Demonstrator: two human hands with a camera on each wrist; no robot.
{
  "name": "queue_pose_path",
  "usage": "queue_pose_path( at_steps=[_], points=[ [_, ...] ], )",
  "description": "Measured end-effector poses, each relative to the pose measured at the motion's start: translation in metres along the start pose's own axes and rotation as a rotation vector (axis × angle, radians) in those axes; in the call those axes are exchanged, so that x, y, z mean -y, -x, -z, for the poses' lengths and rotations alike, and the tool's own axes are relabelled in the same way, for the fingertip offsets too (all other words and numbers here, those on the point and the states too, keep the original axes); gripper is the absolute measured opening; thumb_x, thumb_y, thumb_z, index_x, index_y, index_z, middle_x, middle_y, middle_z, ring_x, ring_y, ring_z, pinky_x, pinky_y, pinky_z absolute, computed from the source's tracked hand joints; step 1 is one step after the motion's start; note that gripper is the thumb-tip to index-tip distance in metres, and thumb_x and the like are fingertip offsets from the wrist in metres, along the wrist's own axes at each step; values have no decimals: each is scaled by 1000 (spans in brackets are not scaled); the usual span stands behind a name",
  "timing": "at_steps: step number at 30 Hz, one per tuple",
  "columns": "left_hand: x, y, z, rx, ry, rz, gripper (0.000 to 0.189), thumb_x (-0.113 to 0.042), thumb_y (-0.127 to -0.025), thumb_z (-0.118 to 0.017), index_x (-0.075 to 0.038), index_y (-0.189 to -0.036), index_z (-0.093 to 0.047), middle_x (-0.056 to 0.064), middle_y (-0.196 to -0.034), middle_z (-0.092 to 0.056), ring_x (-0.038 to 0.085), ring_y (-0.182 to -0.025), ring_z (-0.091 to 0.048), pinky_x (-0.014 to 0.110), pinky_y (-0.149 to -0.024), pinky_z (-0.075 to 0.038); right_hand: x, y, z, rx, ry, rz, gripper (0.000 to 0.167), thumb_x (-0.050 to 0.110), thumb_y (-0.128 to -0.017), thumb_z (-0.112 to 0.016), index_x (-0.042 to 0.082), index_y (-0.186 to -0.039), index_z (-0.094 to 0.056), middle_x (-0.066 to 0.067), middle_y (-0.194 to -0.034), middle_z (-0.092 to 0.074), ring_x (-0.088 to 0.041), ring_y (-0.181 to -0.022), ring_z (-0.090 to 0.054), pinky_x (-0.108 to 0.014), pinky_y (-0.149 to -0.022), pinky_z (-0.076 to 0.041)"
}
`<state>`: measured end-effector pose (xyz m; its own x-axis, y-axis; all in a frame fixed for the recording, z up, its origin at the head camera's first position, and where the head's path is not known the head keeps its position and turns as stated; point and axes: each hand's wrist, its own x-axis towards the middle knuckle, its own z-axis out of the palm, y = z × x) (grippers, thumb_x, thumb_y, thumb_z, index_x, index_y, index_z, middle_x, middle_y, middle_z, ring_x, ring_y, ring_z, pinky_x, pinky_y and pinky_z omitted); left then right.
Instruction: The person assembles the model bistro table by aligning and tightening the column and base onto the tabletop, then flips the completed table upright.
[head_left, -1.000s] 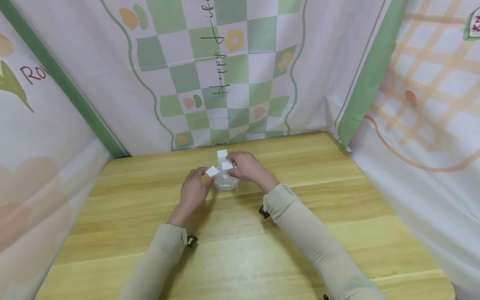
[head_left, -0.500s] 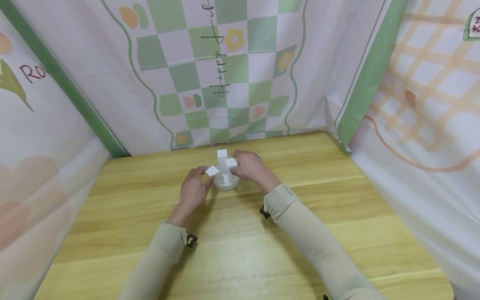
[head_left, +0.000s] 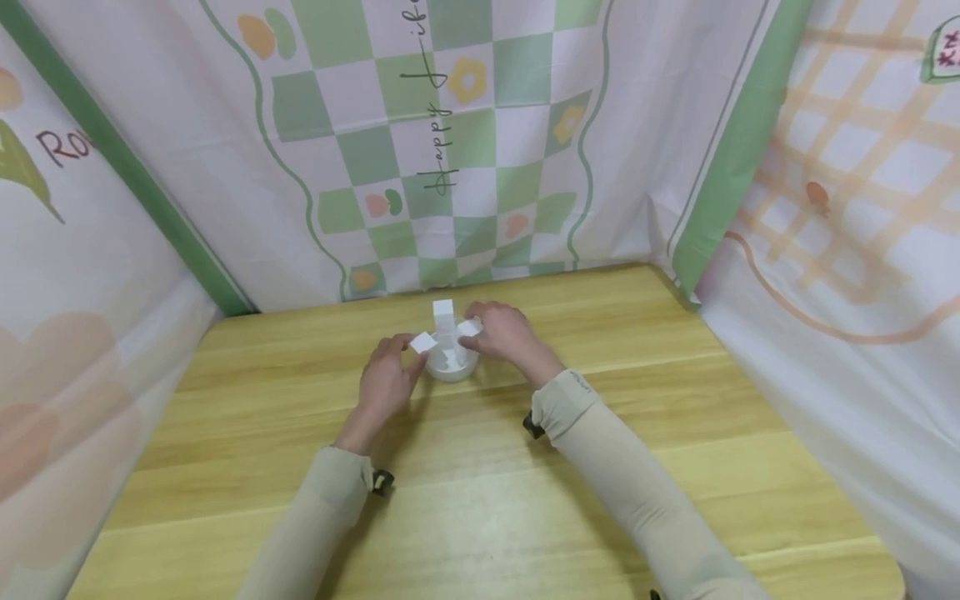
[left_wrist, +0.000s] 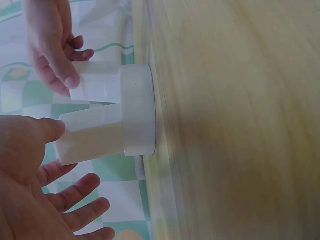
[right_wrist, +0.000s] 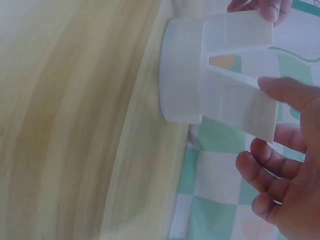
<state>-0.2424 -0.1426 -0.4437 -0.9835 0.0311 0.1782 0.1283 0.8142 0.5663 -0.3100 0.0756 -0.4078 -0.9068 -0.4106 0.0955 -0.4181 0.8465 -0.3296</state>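
Note:
A low, round white dish [head_left: 452,375] stands near the table's back edge with white rectangular blocks rising from it. My left hand [head_left: 386,385] pinches the top of the left block [head_left: 423,342] between thumb and forefinger; its other fingers are spread, as the left wrist view shows. On the opposite side, my right hand [head_left: 506,333] pinches the top of the right block [right_wrist: 240,105], which leans outward from the dish [right_wrist: 181,72]. Behind these two, a third white block [head_left: 444,311] stands upright, untouched. The blocks' lower ends are partly hidden by the dish wall.
The wooden table [head_left: 480,500] stretches from the dish toward the person. A printed curtain [head_left: 472,167] hangs right behind the table's back edge, with more cloth at the left and right sides. Dark wrist bands sit under both sleeves.
My right hand has moved slightly right, and the right block's top has swung outward, away from the left block. The left hand and its block have stayed nearly in place.

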Motion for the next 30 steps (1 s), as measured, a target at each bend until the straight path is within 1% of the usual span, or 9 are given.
queue_pose_path(
  at_steps=[4,6,10,12,13,15,19,23,30],
  points=[
    [0,0,-1,-1,0,1,48,-44,-100,-57,-12,-135,-54,13,-126,-61,32,-113,-60,48,-92,-55,-3,4,3,34,-6,31,59,32,-83,-71,9,-136,-60,-13,-136,-62,-32,-125,-59,-45,-106,-49],
    [0,-1,-1,-1,0,0,48,-44,-100,-57,-12,-135,-54,13,-126,-61,32,-113,-60,48,-92,-55,-5,5,4,36,-21,41,58,28,-82,-71,7,-134,-61,-13,-135,-63,-32,-124,-59,-44,-107,-49],
    [0,0,-1,6,-5,1,48,-44,-100,-57,-12,-136,-53,13,-126,-61,32,-114,-59,48,-92,-54,-7,6,4,9,-7,33,40,33,-84,-74,8,-115,-69,-8,-112,-71,-26,-104,-66,-41,-94,-54],
    [-1,0,-1,6,-3,3,49,-44,-100,-57,-12,-136,-53,13,-126,-60,32,-114,-60,49,-93,-54,-7,8,5,-4,7,26,38,40,-84,-76,10,-106,-69,-6,-101,-71,-24,-93,-66,-40,-85,-56],
    [-1,0,-1,6,-2,6,48,-44,-100,-57,-12,-136,-53,13,-126,-60,32,-114,-60,49,-93,-54,-7,8,5,-5,17,30,39,42,-84,-75,11,-106,-68,-5,-99,-71,-23,-91,-66,-39,-83,-56],
    [-2,0,0,2,0,7,49,-43,-100,-58,-11,-136,-53,13,-126,-60,33,-114,-60,49,-93,-54,-8,10,5,-3,34,56,43,42,-85,-75,11,-113,-67,-6,-101,-71,-23,-91,-66,-39,-83,-56],
    [-3,0,0,-2,-7,10,48,-44,-99,-58,-12,-135,-54,13,-126,-60,33,-114,-60,49,-93,-54,-10,14,7,14,65,133,52,32,-84,-73,12,-131,-62,-11,-111,-69,-25,-98,-66,-41,-86,-56],
    [-3,1,0,-3,-10,11,48,-44,-99,-58,-12,-135,-54,13,-126,-60,33,-115,-59,49,-93,-53,-13,17,9,24,75,181,53,25,-83,-73,13,-133,-62,-11,-112,-68,-26,-99,-66,-42,-87,-57],
    [-3,0,1,1,-1,13,48,-44,-99,-58,-11,-134,-54,14,-128,-59,34,-117,-58,50,-97,-52,-15,16,10,24,91,209,52,26,-85,-73,15,-135,-62,-12,-113,-68,-26,-95,-65,-42,-85,-57]
  ],
)
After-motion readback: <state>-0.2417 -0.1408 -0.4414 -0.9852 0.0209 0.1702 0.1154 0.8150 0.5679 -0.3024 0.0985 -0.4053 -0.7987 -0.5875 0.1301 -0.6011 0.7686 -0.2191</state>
